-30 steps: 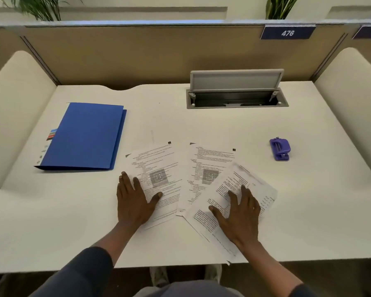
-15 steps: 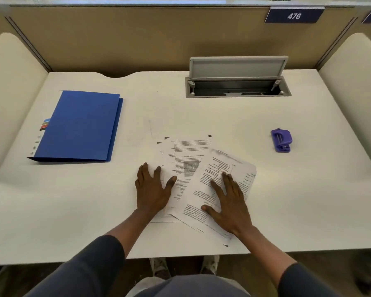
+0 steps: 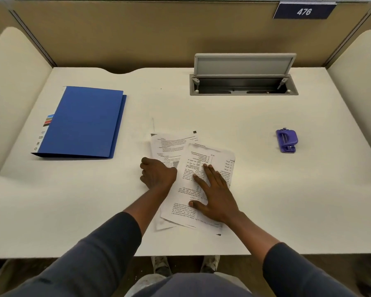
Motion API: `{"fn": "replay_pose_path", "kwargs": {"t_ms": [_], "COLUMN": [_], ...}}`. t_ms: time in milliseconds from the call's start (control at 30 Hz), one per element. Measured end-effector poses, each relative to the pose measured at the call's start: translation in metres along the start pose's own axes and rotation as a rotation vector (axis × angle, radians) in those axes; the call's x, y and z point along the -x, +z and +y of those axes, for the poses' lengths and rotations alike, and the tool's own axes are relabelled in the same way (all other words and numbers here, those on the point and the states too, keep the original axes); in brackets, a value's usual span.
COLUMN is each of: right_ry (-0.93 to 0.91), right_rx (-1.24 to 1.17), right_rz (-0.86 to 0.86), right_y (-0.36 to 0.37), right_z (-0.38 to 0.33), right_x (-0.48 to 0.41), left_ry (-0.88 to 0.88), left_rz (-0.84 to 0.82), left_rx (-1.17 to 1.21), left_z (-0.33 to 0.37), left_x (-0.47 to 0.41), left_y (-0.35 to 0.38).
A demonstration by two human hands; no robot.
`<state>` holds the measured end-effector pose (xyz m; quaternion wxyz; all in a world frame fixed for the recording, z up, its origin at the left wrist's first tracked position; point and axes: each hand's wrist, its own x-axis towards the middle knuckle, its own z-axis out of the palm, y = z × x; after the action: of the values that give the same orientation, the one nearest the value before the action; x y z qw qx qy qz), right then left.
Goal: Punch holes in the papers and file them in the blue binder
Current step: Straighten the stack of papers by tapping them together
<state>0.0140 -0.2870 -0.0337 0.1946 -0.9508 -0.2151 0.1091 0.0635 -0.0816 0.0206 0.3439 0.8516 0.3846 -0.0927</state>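
Three printed papers (image 3: 174, 144) lie overlapped in a loose stack at the middle of the white desk (image 3: 266, 200). My right hand (image 3: 214, 194) presses flat on the top sheet with straight fingers. At the stack's left edge my left hand (image 3: 157, 174) has its fingers curled round the lower sheets. The blue binder (image 3: 84, 123) lies shut at the far left. A small purple hole punch (image 3: 286, 140) sits alone at the right, well away from both hands.
An open grey cable hatch (image 3: 243, 82) is set into the desk at the back, its lid raised. Cream side panels (image 3: 11, 93) and a tan back partition (image 3: 137, 35) enclose the desk. The near desk edge runs just below my forearms.
Both hands have slid the fanned papers together into one overlapped stack. My left hand went from flat to curled at the stack's left edge; the right hand stayed flat on the top sheet.
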Motion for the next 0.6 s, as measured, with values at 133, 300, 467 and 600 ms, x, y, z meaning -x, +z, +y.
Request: {"fn": "replay_pose_path", "kwargs": {"t_ms": [133,300,467,600], "right_ry": [-0.046,-0.022,0.397,0.647], "right_rx": [-0.033,-0.205,-0.451,-0.821], "right_rz": [-0.019,0.074,0.553,0.585], "right_y": [-0.002,-0.006,-0.016,-0.036], "right_z": [-0.004,-0.006,0.002,0.02], "right_x": [-0.008,-0.01,-0.013,-0.024], "left_ry": [-0.03,0.087,0.093,0.005], "left_rz": [-0.114,-0.127,-0.315,-0.451], "left_rx": [0.186,0.221,0.577,0.814], "left_z": [-0.006,-0.015,-0.025,-0.023], "left_x": [-0.004,-0.002,-0.01,-0.01], "left_y": [0.0,-0.002,-0.008,-0.014]}}
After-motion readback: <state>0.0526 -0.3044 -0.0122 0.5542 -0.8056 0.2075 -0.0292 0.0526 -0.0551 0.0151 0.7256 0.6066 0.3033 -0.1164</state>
